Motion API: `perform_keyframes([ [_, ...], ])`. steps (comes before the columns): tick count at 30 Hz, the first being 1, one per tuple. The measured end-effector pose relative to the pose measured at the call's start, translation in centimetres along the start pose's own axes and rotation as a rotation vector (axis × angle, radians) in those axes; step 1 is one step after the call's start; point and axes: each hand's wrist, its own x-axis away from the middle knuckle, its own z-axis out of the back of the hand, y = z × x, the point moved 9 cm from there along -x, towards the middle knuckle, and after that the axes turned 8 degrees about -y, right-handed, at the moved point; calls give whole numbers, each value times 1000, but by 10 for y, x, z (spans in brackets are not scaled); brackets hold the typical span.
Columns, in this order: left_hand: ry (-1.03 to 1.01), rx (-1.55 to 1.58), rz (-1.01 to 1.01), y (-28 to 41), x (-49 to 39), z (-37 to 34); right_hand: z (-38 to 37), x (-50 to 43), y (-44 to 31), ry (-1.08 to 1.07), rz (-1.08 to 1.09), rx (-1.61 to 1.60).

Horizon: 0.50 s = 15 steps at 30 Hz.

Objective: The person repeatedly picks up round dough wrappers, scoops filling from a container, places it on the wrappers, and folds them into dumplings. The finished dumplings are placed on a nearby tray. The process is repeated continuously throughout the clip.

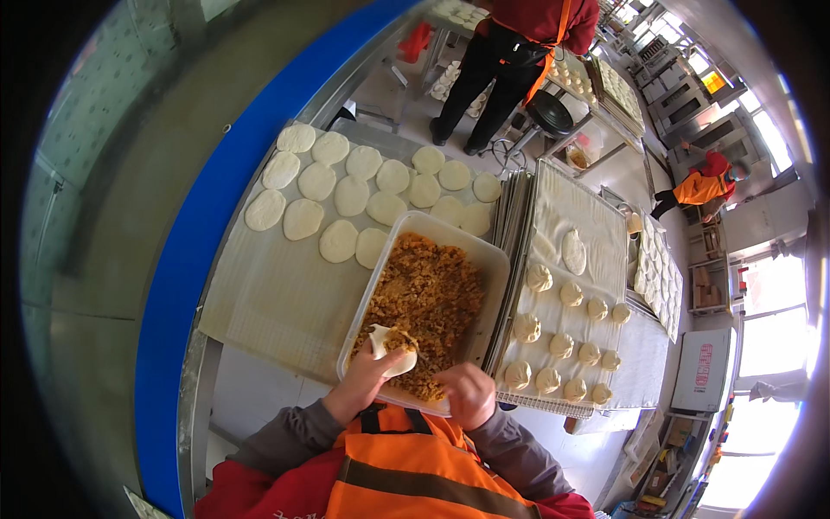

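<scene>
My left hand [367, 375] holds a round dough wrapper [401, 364] with a mound of chopped filling on it, above the near left part of a white plastic tub [498, 272]. Brown-orange minced filling [428, 292] lies in the tub. Over the tub's near right corner is my right hand [468, 392], blurred, its fingers curled; whether they hold anything cannot be told. Flat dough rounds [318, 181] lie in rows on the cloth-covered board beyond and left of the tub. Pleated buns [561, 346] stand in rows on the tray to the right.
A stack of trays [512, 201] borders the tub's right side. Along the left runs a blue belt edge [188, 240]. One person [519, 52] stands beyond the board near a round black stool [550, 111]; another person [703, 181] is at the far right. Racks and ovens line the right.
</scene>
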Motion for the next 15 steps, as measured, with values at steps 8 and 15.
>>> perform_keyframes([
  [8,46,12,114,-17,-17,-7,43,24,41,288,-235,-103],
  [15,11,38,142,-17,-11,1,51,47,57,374,-322,-311],
])
